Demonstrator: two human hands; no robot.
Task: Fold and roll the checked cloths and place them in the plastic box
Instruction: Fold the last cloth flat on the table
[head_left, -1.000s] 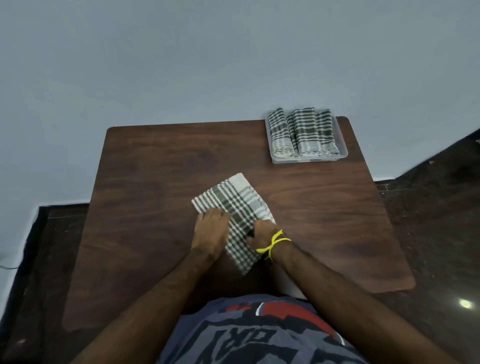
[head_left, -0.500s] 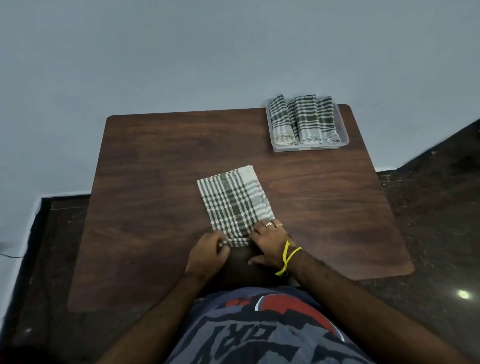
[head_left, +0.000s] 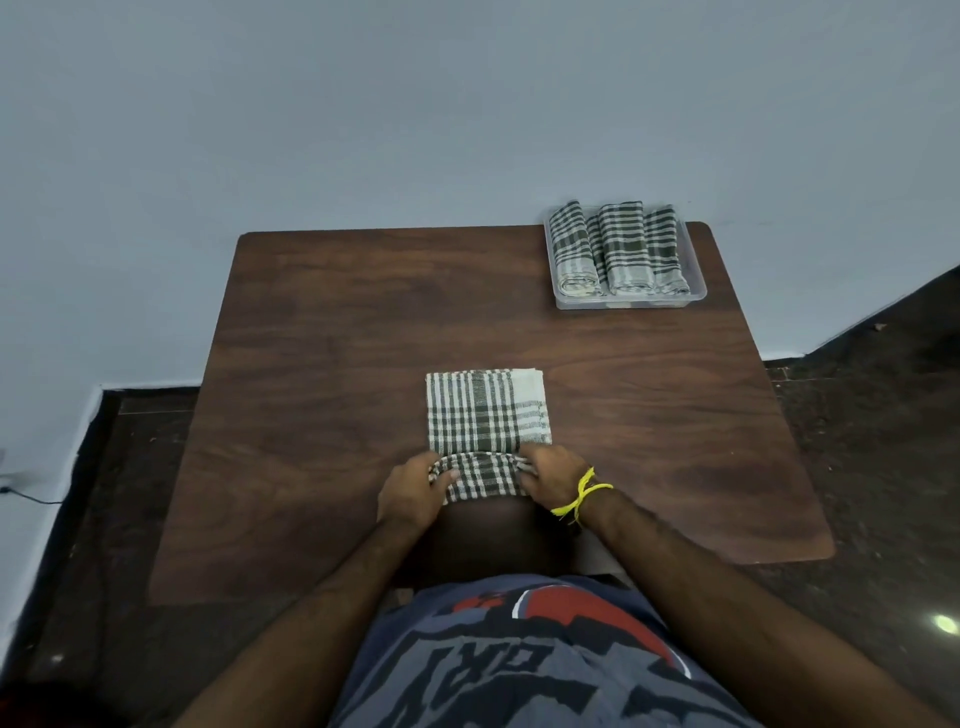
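Note:
A folded green-and-white checked cloth (head_left: 485, 410) lies flat in the middle of the brown table (head_left: 322, 364). Its near end is curled up into a short roll. My left hand (head_left: 415, 491) pinches the left end of that roll, and my right hand (head_left: 553, 478), with a yellow thread at the wrist, pinches the right end. A clear plastic box (head_left: 696, 293) stands at the table's far right corner. In it lie three rolled checked cloths (head_left: 621, 249) side by side.
The table stands against a pale blue wall (head_left: 415, 130). Dark stone floor (head_left: 883, 415) surrounds it on the left and right. A thin black cable (head_left: 31, 496) runs along the floor at the far left.
The cloth was turned square to the table edge. Both hands moved to its near end and curled that end up into the start of a roll.

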